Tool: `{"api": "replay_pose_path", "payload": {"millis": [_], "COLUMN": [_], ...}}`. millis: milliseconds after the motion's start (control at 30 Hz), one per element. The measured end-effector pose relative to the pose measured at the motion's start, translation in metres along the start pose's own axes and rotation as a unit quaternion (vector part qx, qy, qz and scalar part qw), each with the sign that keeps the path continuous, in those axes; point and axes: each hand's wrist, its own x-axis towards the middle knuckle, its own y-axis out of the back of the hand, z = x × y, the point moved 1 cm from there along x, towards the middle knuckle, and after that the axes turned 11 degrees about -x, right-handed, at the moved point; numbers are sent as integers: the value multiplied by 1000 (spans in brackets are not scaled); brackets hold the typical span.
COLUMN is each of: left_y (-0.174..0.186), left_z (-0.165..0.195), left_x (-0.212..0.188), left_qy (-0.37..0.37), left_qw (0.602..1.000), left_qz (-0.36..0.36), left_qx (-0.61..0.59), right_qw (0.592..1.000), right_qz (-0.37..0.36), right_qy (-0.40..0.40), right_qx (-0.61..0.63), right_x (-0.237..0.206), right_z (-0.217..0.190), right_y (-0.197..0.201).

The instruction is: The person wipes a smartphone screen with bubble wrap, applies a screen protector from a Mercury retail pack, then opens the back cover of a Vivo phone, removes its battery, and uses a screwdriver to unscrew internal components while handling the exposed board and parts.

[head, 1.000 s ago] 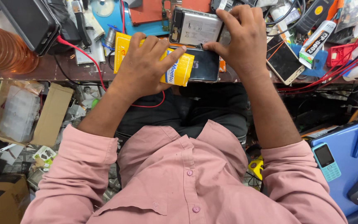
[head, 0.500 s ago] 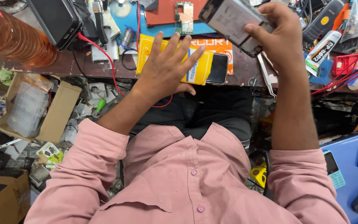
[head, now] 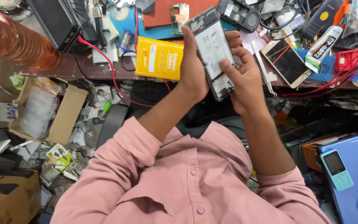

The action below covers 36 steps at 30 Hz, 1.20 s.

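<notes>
The opened phone [head: 213, 58] is up off the desk [head: 83, 70], held above its front edge in both hands with its back cover off and the pale battery and inner frame showing. The left hand [head: 193, 70] wraps its left edge, thumb up along the side; the right hand [head: 245, 76] closes on the right edge, fingertips [head: 228, 66] pressing on the exposed inside. Judging from this, the opening-up looks done and the work inside is under way — nothing looks refitted, and the body remains bare. The yellow box [head: 159, 58] lies flat on the desk just left of the hands, a gold phone [head: 286, 62] with a cracked screen to their right — both untouched.
</notes>
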Motion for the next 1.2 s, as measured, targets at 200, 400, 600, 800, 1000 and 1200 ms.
{"api": "replay_pose_path", "payload": {"millis": [200,400,600,800,1000,1200], "left_y": [-8,-12,-12,-2,1,12], "left_z": [-13,-6,-5,-7,-8,-13], "left_x": [-11,-31,-51,-56,-66,-66], "left_qy": [-37,-117,-173,-195,-191,-169], "left_qw": [990,980,976,975,980,982], "left_qz": [-5,-3,19,17,-37,-43], "left_qx": [-138,-158,-130,-104,50,74], "right_qw": [919,785,749,722,810,868], "right_qz": [13,-33,-21,10,2,-18], "right_qy": [137,307,349,398,356,279], "right_qx": [-369,-537,-563,-566,-466,-410], "right_x": [-24,-54,-65,-68,-62,-55], "right_z": [-26,-51,-36,-29,-27,-21], "right_y": [25,17,-11,-18,-20,-4]}}
